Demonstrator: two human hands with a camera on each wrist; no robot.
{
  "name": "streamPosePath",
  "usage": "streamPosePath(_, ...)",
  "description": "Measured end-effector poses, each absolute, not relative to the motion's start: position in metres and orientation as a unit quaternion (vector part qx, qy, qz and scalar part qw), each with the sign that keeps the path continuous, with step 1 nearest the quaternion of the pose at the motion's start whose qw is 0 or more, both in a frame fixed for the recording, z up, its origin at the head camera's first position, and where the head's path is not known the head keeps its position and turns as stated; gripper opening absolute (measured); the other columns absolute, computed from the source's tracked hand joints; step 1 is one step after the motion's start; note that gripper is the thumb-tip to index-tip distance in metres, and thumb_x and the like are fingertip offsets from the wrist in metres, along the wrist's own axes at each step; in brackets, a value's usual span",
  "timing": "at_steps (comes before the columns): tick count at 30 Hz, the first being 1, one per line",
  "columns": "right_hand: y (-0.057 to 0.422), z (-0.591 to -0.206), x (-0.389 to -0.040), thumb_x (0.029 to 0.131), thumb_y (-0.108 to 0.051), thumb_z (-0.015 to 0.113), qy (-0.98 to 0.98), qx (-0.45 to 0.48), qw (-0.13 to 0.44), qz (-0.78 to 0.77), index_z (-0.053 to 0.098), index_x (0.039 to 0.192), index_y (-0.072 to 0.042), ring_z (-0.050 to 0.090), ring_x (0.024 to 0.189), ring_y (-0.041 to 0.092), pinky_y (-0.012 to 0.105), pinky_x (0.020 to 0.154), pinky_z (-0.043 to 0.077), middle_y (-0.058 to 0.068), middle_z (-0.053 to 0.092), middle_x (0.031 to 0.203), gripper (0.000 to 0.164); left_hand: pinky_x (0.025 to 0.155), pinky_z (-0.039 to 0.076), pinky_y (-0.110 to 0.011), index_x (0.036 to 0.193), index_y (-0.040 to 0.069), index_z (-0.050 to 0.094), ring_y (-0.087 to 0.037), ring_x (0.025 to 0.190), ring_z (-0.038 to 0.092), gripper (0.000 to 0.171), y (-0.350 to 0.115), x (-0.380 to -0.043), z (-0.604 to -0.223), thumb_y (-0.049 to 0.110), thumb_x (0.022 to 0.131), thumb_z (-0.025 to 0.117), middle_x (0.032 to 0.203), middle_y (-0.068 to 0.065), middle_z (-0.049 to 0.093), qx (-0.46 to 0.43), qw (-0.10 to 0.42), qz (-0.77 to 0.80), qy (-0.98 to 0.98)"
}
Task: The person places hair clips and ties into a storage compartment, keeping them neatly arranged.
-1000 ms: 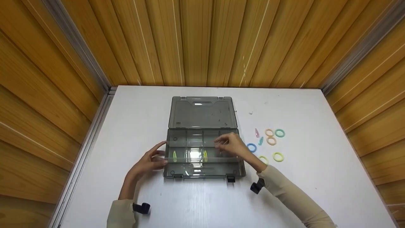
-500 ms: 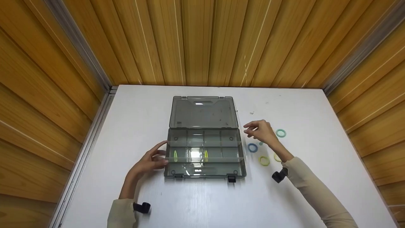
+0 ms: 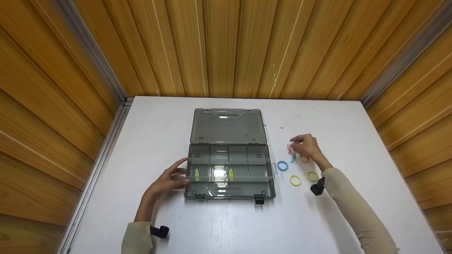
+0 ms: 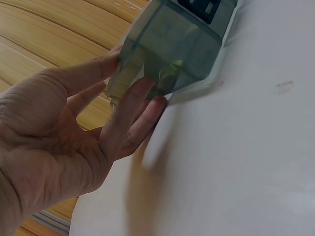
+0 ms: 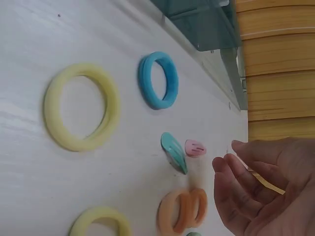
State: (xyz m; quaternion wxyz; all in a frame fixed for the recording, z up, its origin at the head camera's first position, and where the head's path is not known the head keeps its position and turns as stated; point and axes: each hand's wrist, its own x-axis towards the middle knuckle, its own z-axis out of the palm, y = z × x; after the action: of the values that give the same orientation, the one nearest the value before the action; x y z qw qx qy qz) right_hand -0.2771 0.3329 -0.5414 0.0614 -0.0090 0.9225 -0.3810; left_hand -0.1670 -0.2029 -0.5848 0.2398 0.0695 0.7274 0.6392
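A smoky grey divided plastic box (image 3: pixel 226 191) lies on the white table with its lid folded back. My left hand (image 3: pixel 166 181) rests on its left side, fingers spread and touching the wall. Two yellow-green snap hair clips (image 3: pixel 197 175) lie in separate compartments of the middle row. To the right of the box, my right hand (image 3: pixel 306 145) hovers by a pink snap hair clip (image 5: pixel 195 148), fingertips close to it and nothing held. Right beside the pink clip lies a teal snap hair clip (image 5: pixel 173 151).
Ring-shaped hair ties are spread right of the box: a blue one (image 5: pixel 145 81), yellow ones (image 5: pixel 53 108) and orange ones (image 5: pixel 166 216), partly under the right hand in the head view. The box's lid (image 3: pixel 227 128) lies flat behind it. Wooden panels (image 3: pixel 219 49) stand along the table's back edge.
My right hand has left the box's right-hand compartments and moved right to the loose clips, over the orange and green hair ties. My left hand has stayed at the box.
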Motion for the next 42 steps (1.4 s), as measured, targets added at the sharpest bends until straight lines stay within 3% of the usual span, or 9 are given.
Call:
streamPosePath(10,0.332,-0.560,-0.278,0.091,-0.002,0.073,0.921,-0.015,0.055,-0.384,0.070,0.114,0.014,0.070,0.094,0.037,0.014,0.069,0.046,0.031,0.072,0.104,0.028,0.097,0.059,-0.049,0.164,0.020,0.023,-0.035,0.121,0.064,0.085,-0.204,-0.166,-0.585,0.009,0.095,0.072,0.144,-0.033,0.044,0.069,0.241,0.640,0.726)
streamPosePath(19,0.329,-0.563,-0.279,0.090,-0.002,0.072,0.932,-0.012,0.068,-0.357,0.071,0.114,0.010,0.061,0.077,0.012,0.020,0.069,0.046,0.022,0.072,0.094,0.027,0.098,0.058,-0.050,0.164,0.021,0.025,-0.035,0.120,0.064,0.083,-0.203,-0.165,-0.584,0.008,0.095,0.071,0.144,-0.033,0.044,0.074,0.240,0.641,0.726)
streamPosePath(28,0.325,-0.561,-0.279,0.092,-0.001,0.069,0.943,-0.024,0.077,-0.323,0.070,0.117,0.009,0.065,0.079,0.022,0.025,0.070,0.047,0.023,0.073,0.095,0.027,0.100,0.058,-0.049,0.164,0.018,0.022,-0.039,0.124,0.062,0.084,-0.204,-0.167,-0.583,0.007,0.096,0.070,0.144,-0.032,0.043,0.072,0.239,0.631,0.734)
streamPosePath(42,0.324,-0.556,-0.274,0.091,0.006,0.064,0.930,-0.038,0.078,-0.356,0.067,0.120,0.012,0.062,0.073,0.016,0.017,0.063,0.045,0.028,0.071,0.096,0.030,0.099,0.057,-0.050,0.164,0.020,0.022,-0.032,0.119,0.064,0.088,-0.204,-0.167,-0.584,0.013,0.094,0.074,0.144,-0.032,0.044,0.071,0.242,0.636,0.729)
